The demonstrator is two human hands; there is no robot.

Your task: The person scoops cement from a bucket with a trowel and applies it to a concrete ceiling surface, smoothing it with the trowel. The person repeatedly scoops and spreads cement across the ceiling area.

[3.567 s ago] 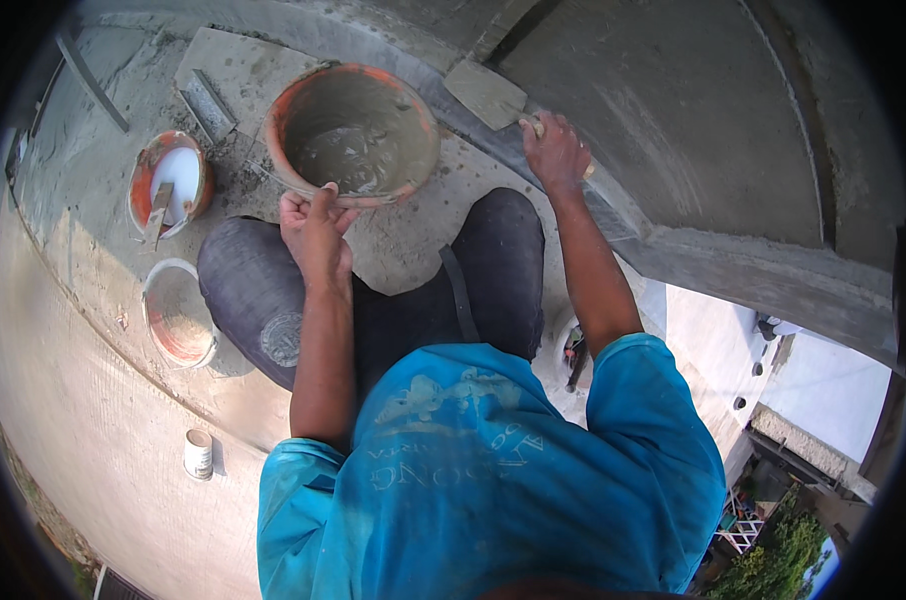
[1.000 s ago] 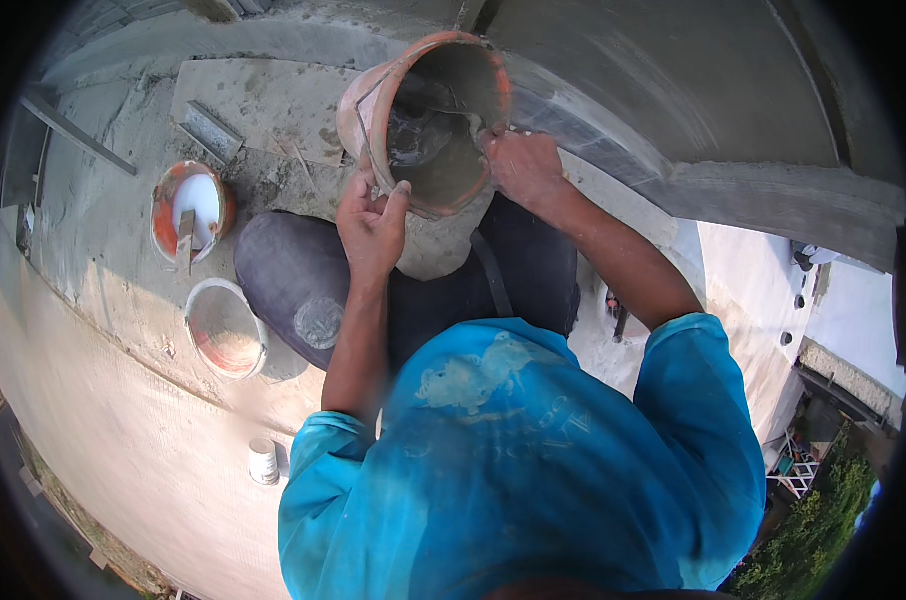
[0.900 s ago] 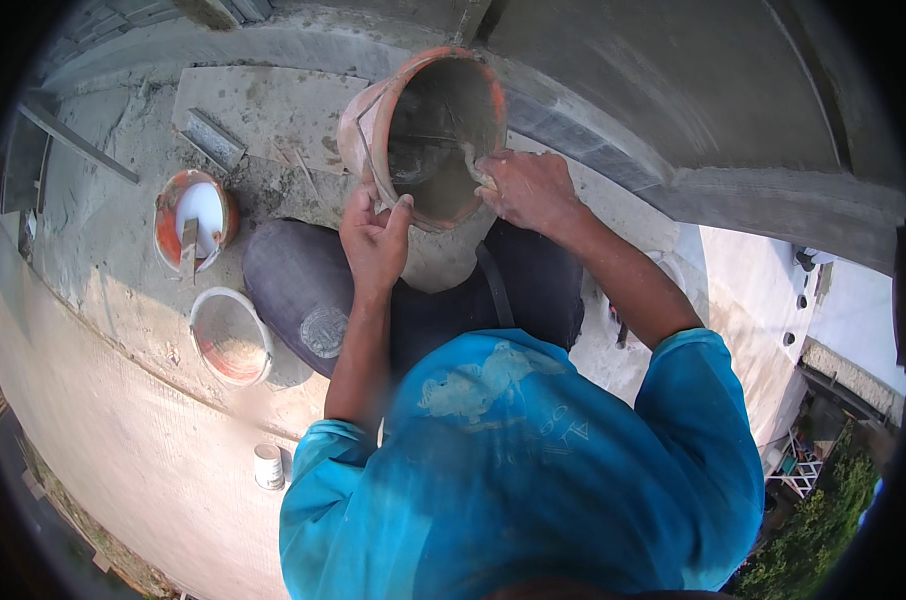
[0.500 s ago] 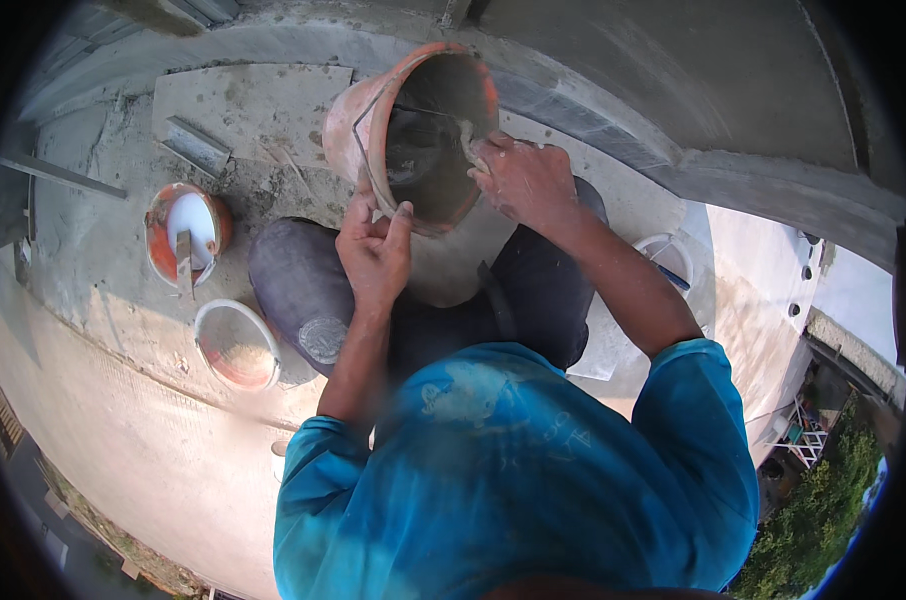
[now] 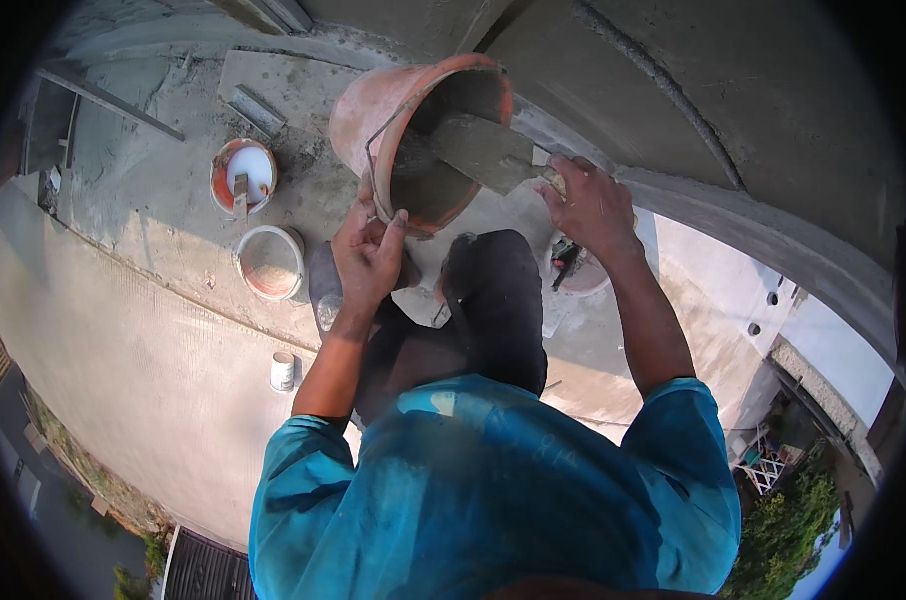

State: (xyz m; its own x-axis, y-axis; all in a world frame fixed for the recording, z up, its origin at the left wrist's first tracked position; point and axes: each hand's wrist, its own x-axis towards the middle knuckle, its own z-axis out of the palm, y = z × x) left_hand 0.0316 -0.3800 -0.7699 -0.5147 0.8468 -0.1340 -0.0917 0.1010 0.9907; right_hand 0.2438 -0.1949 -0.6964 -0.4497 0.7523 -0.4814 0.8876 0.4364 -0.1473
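Observation:
My left hand grips the near rim of an orange mortar bucket and holds it tilted toward me. Grey wet mortar coats its inside. My right hand is closed on the handle of a flat steel trowel, whose blade reaches into the bucket's mouth. My dark-trousered legs are below the bucket, and my blue sleeves fill the lower part of the view.
A small orange tub with a brush in it and a pale round bowl sit on the cement ledge at left. A small white can stands lower down. A grey plastered wall curves across the upper right. The ground lies far below.
The bucket stood upright on the ledge 3.6 s ago; it is now lifted and tilted. My right hand has brought the trowel from the wall into the bucket's mouth.

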